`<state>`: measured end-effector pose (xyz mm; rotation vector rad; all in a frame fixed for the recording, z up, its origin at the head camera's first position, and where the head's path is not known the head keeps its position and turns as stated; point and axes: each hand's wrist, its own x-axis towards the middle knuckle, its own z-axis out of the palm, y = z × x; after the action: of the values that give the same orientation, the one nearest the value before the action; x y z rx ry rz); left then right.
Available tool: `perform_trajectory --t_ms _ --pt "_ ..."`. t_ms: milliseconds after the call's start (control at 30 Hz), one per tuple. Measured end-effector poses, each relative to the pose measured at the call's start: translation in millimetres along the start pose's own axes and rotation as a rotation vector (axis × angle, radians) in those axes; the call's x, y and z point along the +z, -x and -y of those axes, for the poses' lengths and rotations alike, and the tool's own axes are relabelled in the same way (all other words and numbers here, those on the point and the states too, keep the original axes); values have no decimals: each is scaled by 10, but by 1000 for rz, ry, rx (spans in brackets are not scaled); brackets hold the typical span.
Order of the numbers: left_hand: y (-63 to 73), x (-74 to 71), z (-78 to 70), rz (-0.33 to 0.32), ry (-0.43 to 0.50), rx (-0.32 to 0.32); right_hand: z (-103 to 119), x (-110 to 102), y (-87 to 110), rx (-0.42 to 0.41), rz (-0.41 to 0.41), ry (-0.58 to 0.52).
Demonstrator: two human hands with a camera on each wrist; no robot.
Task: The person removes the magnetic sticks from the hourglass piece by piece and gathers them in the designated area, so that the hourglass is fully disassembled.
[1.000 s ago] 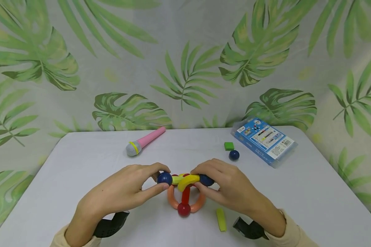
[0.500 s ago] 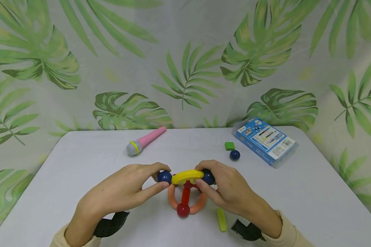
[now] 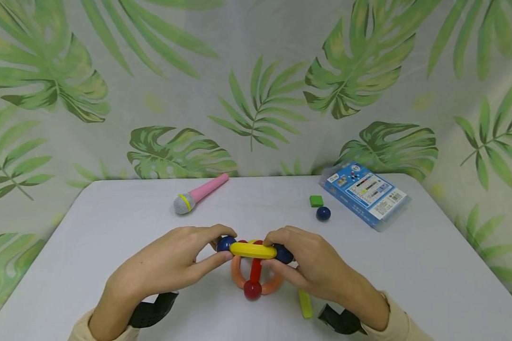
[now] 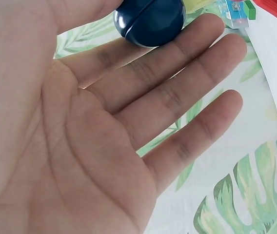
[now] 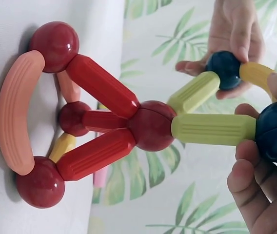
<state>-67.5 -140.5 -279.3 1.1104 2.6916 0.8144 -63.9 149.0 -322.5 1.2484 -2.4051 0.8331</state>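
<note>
A magnetic ball-and-rod model stands on the white table. Its base has red balls (image 3: 252, 290) joined by curved orange rods (image 5: 15, 112) and a yellow one. Straight red rods (image 5: 97, 155) rise to a central red ball (image 5: 151, 126), from which two yellow-green rods (image 5: 214, 129) go up to blue balls. My left hand (image 3: 175, 258) pinches the left blue ball (image 3: 225, 244) between thumb and fingers. My right hand (image 3: 313, 260) grips the right blue ball (image 3: 284, 254). A curved yellow rod (image 3: 253, 250) spans between both balls, with right fingertips at its end.
A loose yellow-green rod (image 3: 305, 304) lies near my right wrist. Farther back are a green block (image 3: 316, 201), a spare blue ball (image 3: 323, 213) and a blue toy package (image 3: 367, 195). A pink toy microphone (image 3: 200, 194) lies back left.
The curved yellow rod's left end, free a second ago, has swung up to the left blue ball. Its arch has since tipped toward me. My left hand has barely moved.
</note>
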Motion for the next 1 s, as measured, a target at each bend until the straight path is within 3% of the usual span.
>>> perform_trajectory --t_ms 267,633,767,900,1000 --pt "24 4 1 4 3 26 -10 -10 -18 -35 6 -55" --pt "29 55 -1 16 23 26 -1 -10 51 30 29 -168" --pt "35 81 -6 23 34 36 36 48 115 72 93 -141" --pt "34 47 -16 9 8 43 97 149 120 81 227 -67" --pt "14 32 -27 21 11 51 118 160 116 98 221 -110"
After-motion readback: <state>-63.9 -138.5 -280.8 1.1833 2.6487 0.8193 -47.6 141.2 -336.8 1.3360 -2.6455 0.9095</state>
